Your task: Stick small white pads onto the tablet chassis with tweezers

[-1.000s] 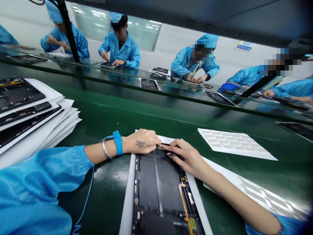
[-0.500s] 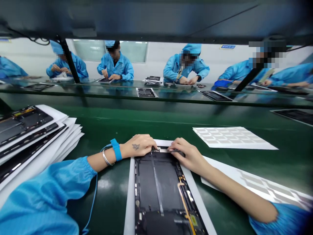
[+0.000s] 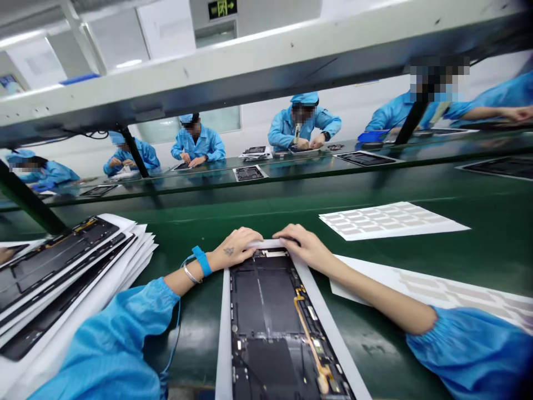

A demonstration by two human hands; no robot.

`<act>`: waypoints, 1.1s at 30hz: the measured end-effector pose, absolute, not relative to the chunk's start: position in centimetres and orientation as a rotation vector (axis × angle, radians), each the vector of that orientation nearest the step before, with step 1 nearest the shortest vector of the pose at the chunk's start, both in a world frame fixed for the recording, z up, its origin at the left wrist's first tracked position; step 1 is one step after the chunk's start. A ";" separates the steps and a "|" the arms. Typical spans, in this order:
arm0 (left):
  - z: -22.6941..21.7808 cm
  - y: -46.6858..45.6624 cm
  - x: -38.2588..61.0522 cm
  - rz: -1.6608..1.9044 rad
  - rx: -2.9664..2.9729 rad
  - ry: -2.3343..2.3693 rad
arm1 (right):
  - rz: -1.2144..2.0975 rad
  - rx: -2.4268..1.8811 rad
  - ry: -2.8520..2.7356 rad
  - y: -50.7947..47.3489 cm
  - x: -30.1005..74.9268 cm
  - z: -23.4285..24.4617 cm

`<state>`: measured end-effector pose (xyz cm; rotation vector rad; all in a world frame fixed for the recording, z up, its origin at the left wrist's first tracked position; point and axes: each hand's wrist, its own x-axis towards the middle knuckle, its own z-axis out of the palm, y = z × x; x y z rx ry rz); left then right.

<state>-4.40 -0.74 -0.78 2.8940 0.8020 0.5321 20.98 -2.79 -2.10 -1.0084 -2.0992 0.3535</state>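
An opened tablet chassis (image 3: 270,311), dark inside with an orange flex cable, lies on a white sheet (image 3: 224,333) on the green bench in front of me. My left hand (image 3: 235,248), with a blue wrist strap, rests curled on the far left corner of the chassis. My right hand (image 3: 302,244) is curled over the far right corner, fingers closed on the top edge of the sheet. Both hands grip the far end; what lies under the fingertips is hidden.
A stack of chassis on white sheets (image 3: 62,272) sits at the left. Two sheets of pale stickers (image 3: 387,219) (image 3: 437,291) lie at the right. Beyond a green conveyor (image 3: 291,194), several people in blue coats work at the opposite bench. A metal rail (image 3: 266,61) crosses overhead.
My head has tilted up, showing more of the rail and room. Both hands slid from the inside top of the chassis outward to its far edge.
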 end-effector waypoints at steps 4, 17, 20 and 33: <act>-0.5 -1.2 -4.6 0.410 2.852 1.053 | 0.340 -1.241 -1.685 -1.7 22.9 -2.2; 3.4 7.9 -8.9 0.693 2.552 1.659 | 0.212 -1.118 -1.502 -2.0 23.0 -1.1; 4.5 12.1 -10.2 0.859 2.337 1.933 | 0.171 -1.100 -1.554 -2.1 22.9 -1.4; 0.2 9.1 -6.4 0.786 2.491 1.792 | 0.230 -1.216 -1.721 -2.2 22.7 -2.1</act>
